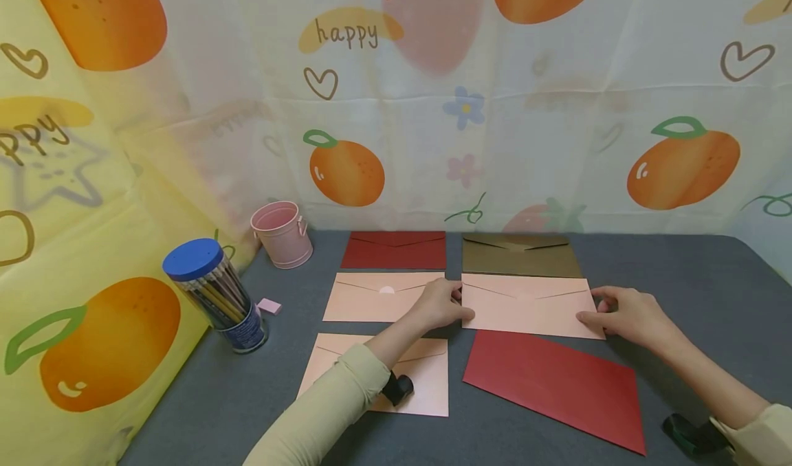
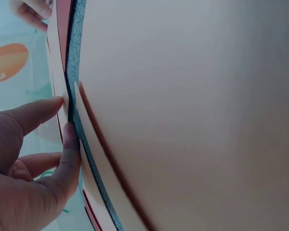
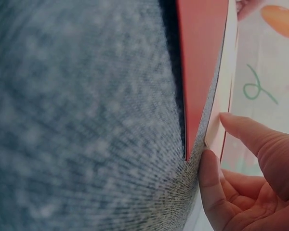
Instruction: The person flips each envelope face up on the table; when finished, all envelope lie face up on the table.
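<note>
Both hands are at a pale pink envelope [image 1: 526, 304] in the right column, its flap line facing up. My left hand [image 1: 438, 304] pinches its left edge, thumb near the lower corner. At the opposite short edge, my right hand [image 1: 628, 315] pinches it with the thumb on top. Just behind lies an olive-brown envelope [image 1: 520, 256], and in front a red envelope [image 1: 557, 383] lies at a slant. In the right wrist view, the thumb and a finger meet at the pink envelope's edge [image 3: 216, 120]. Left of my left hand is a pink envelope with a round pale seal [image 1: 359, 301].
Another red envelope [image 1: 396, 251] lies at the back left. A further pink envelope [image 1: 427, 383] is partly under my left forearm. On the left stand a blue-lidded tub of pencils [image 1: 219, 294] and a small pink bucket [image 1: 284, 239], with a pink eraser-like block [image 1: 269, 306] nearby.
</note>
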A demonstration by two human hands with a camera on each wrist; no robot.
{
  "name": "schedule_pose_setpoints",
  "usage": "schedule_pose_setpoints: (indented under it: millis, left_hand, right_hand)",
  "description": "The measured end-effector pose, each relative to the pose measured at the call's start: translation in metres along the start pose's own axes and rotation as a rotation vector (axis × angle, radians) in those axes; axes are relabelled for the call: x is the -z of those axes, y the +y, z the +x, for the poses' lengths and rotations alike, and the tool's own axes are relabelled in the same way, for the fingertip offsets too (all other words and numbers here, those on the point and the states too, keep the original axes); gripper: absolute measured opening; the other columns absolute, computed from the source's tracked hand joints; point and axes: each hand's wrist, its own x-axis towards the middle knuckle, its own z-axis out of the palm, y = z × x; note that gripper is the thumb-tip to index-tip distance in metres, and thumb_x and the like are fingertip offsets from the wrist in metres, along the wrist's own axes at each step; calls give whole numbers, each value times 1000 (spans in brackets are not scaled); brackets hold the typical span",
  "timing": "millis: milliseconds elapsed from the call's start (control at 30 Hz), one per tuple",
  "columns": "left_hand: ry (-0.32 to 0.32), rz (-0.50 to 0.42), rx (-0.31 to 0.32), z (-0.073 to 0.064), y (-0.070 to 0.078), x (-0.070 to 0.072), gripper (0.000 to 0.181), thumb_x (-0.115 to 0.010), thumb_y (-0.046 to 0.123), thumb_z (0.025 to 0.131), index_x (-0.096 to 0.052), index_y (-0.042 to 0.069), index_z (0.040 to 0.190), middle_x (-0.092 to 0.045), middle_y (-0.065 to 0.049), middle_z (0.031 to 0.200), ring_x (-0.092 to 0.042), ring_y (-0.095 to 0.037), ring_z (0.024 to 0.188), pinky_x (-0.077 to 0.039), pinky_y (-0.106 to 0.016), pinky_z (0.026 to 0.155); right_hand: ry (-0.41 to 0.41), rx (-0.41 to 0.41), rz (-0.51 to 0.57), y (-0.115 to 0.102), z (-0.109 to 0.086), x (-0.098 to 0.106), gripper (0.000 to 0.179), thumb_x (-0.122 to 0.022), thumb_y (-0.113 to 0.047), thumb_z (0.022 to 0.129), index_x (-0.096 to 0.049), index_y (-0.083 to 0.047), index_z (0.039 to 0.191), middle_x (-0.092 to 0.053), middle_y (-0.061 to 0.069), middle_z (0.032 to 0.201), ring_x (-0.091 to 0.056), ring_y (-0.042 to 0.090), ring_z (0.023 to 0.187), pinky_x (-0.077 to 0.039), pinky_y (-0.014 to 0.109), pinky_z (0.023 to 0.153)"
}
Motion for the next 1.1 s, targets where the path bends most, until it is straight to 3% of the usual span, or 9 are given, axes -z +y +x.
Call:
schedule_pose_setpoints:
  millis: [133,300,567,733,833,1000,1100]
  left_hand:
    - [1,23,-25,1,0,-1,17,-77,13,81,-63,2,83,-58,-5,89,-49,-13,76,-40,-22,59]
    - [1,50,-46,1,1,-1,23,-77,12,81,-56,6,74,-52,-3,84,-45,-12,76,-37,-21,57]
    - [10,74,-92,-3,2,0,21,-79,11,80,-63,1,90,-54,-9,93,-53,-13,79,-43,-22,62]
    - [28,47,-98,-8,1,3,46,-77,14,82,-61,-2,121,-57,-11,102,-60,-18,86,-48,-22,65]
    - [26,-24,-83,-12,1,4,59,-75,17,84,-54,-1,135,-60,-11,110,-62,-21,96,-50,-25,70]
    - [-9,-179,-56,-23,1,5,57,-75,22,86,-55,5,137,-64,-10,114,-60,-22,107,-52,-29,79]
    - [-38,-223,-70,-32,0,3,58,-75,24,86,-55,6,137,-64,-9,120,-59,-21,111,-51,-28,84]
  right_hand:
    - [6,17,0,-1,-1,0,69,-73,-39,86,-54,15,124,-57,-2,76,-54,14,61,-38,32,58]
    - [14,25,-13,-1,-1,0,68,-75,-38,84,-55,15,122,-57,-1,77,-53,14,63,-38,32,58]
    - [-5,12,-4,-1,-4,5,66,-74,-40,85,-57,11,123,-61,-1,85,-60,12,66,-42,34,63]
    - [2,12,19,-2,-8,8,64,-74,-38,86,-56,9,126,-63,1,90,-65,12,68,-43,34,62]
    - [14,16,27,-1,-11,9,64,-74,-38,86,-56,8,127,-64,5,95,-66,14,70,-44,33,61]
    - [33,17,42,0,-18,8,67,-72,-43,87,-55,5,130,-64,16,109,-67,27,89,-50,38,65]
    - [39,18,49,-1,-25,6,69,-70,-46,88,-53,4,133,-60,23,121,-64,35,100,-52,46,70]
